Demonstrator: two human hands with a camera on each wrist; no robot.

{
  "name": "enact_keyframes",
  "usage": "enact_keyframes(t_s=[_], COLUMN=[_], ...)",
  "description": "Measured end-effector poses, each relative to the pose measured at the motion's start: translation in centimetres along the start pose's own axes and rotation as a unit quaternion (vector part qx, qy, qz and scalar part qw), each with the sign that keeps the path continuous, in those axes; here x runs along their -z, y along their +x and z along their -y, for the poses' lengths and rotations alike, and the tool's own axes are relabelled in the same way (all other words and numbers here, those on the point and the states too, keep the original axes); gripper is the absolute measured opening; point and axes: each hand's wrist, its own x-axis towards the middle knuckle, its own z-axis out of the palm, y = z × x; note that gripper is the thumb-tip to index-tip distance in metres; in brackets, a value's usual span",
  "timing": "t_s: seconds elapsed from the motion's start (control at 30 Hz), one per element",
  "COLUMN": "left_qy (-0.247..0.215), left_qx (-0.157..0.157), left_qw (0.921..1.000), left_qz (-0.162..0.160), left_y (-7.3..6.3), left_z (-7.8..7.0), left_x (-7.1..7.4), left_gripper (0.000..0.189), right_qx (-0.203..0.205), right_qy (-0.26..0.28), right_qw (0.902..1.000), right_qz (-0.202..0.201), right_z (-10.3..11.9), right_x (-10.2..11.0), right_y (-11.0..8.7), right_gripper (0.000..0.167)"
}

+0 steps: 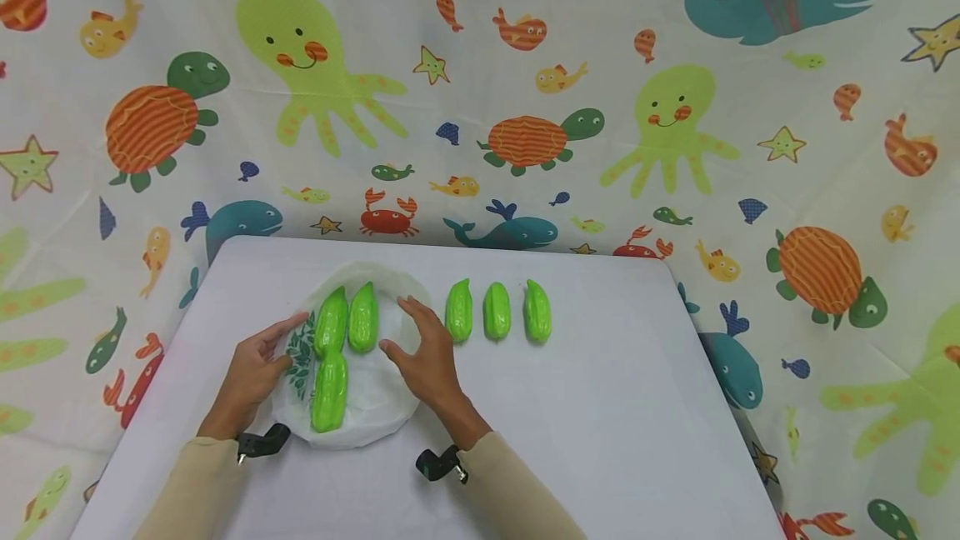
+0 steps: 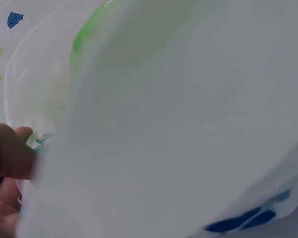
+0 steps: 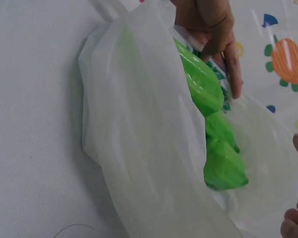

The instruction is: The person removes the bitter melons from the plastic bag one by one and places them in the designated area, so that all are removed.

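A round white plate [image 1: 386,373] with a green leaf print on its left side sits within crinkled, translucent white plastic [image 3: 139,124]. Inside lie three glossy, bright green ridged gourds [image 1: 330,390], two in a line at the left and one beside them. At the left rim, my left hand [image 1: 251,369] has its thumb and index finger apart, near the leaf print. Over the right rim is my right hand [image 1: 431,357], thumb and index finger spread towards the gourds with nothing seen between them. The plastic fills most of the left wrist view.
Three more green gourds [image 1: 497,311] lie in a row on the white table [image 1: 585,423], right of the plate. A cloth printed with sea animals [image 1: 450,65] hangs behind the table's back edge. Both wrists wear small black cameras [image 1: 262,442].
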Motion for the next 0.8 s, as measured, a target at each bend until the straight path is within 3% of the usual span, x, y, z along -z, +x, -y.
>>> enact_keyframes(t_s=[0.23,0.8], left_qy=[-0.002,-0.008], left_qx=[-0.012,-0.010], left_qw=[0.9999,0.9999], left_qz=[-0.002,-0.001], left_y=[0.0,0.2], left_z=[0.3,0.3], left_x=[0.0,-0.1], left_gripper=[0.077,0.076], right_qx=[0.018,-0.004], right_qy=[0.000,-0.030], right_qw=[0.9996,0.9982], right_qz=[0.022,0.052], right_z=[-0.3,-0.2], right_x=[-1.6,-4.8], right_y=[0.7,2.9], right_gripper=[0.071,0.072])
